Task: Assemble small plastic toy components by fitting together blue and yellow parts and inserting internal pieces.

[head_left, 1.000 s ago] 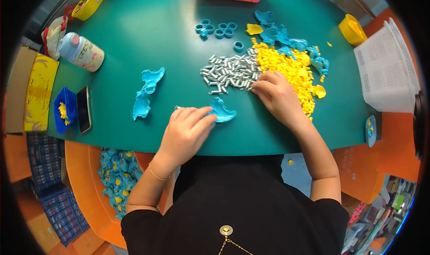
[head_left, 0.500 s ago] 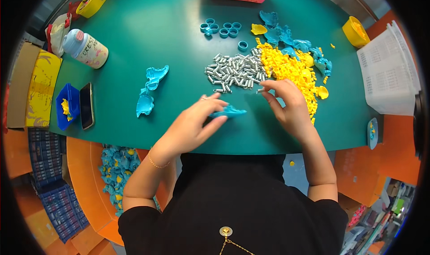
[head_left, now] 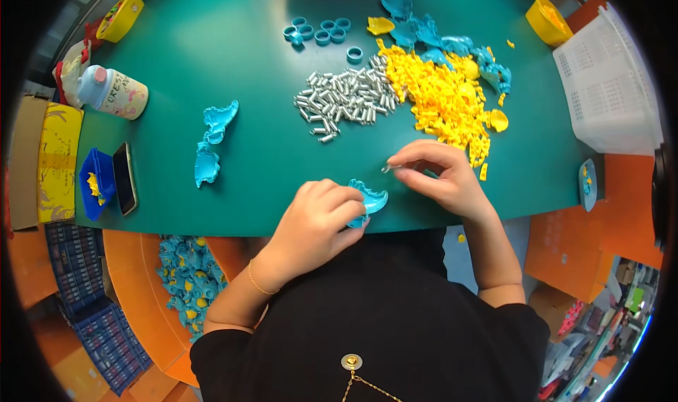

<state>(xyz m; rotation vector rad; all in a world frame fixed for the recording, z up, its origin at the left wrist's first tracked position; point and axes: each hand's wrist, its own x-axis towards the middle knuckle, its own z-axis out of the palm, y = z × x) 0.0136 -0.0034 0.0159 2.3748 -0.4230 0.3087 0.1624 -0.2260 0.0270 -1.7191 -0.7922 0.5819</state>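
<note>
My left hand point(head_left: 321, 217) is closed on a curved turquoise plastic shell piece point(head_left: 374, 199) near the table's front edge; its fingers cover part of the piece. Between the thumb and fingertips of my right hand point(head_left: 443, 177) is a small silver spring point(head_left: 386, 168), just above and right of the shell. A pile of similar silver springs point(head_left: 346, 98) lies farther off. Beside it spreads a heap of small yellow plastic parts point(head_left: 438, 95). Two joined-looking turquoise shell pieces point(head_left: 207, 163) rest on the table to the left.
Turquoise rings point(head_left: 354, 55) and more shells point(head_left: 427, 31) lie at the back. A bottle point(head_left: 116, 91), a phone point(head_left: 125, 180) and a blue tray point(head_left: 88, 203) stand left. At right are a yellow basket point(head_left: 547, 22) and a white crate point(head_left: 607, 84). An orange box point(head_left: 131, 289) holds turquoise-and-yellow pieces below left.
My right hand has come away from the piles toward me with the spring. My left hand has drawn the shell nearer and turned it. The view has shifted slightly.
</note>
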